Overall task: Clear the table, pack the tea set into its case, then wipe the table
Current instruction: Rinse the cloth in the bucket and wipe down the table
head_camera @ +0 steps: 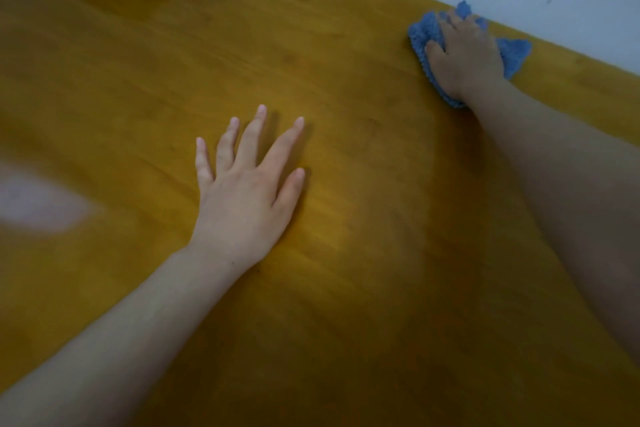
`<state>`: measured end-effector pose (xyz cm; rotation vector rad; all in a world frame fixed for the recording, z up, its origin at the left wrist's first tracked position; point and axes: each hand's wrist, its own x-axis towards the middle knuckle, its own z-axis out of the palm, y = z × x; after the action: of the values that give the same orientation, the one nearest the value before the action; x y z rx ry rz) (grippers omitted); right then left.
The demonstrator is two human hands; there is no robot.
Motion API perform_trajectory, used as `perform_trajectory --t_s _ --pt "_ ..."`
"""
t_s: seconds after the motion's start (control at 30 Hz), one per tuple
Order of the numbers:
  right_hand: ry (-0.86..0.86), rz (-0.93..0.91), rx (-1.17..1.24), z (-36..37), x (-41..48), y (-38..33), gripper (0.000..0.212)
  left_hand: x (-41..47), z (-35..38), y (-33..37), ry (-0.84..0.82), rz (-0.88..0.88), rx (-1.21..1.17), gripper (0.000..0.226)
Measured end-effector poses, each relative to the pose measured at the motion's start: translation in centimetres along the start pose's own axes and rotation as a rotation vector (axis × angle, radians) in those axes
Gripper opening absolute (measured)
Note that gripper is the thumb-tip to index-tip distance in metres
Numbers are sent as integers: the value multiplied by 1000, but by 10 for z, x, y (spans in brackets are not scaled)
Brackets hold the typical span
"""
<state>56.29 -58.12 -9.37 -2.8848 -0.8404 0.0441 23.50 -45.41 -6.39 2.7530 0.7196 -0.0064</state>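
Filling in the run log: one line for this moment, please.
stage: wiping | right hand: presses cloth at far edge of table | left hand: flat on table

Left hand (242, 198) splayed flat — right hand (464, 52) outstretched.
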Motion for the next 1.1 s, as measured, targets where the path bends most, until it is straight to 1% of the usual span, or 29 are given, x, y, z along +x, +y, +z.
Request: perform_trajectory --t_s 0.2,0.37,0.53,0.7,0.83,0.93,1.03,1.1 --pt "-53 -90 4 4 -54 -25 57 -28 -5 -13 22 -44 -38 54" --pt "-90 -206 51 7 -124 -66 56 -58 -12 -23 52 -86 -78 54" --pt "-100 -279 55 18 -201 -120 57 -98 -16 -42 51 -151 -112 54" --pt "-92 -354 48 27 -281 -187 66 -136 -20 -64 91 -196 -129 52" --pt "-105 -404 61 34 -342 -236 63 -173 -25 -91 134 -244 -144 50" --pt "-100 -442 78 37 -380 -263 62 -204 -26 -114 129 -228 -100 48" --pt "-103 -464 95 39 -412 -282 63 -227 -27 -135 99 -237 -81 59" --pt "-109 -489 94 40 -433 -292 62 -238 -27 -144 89 -253 -105 60"
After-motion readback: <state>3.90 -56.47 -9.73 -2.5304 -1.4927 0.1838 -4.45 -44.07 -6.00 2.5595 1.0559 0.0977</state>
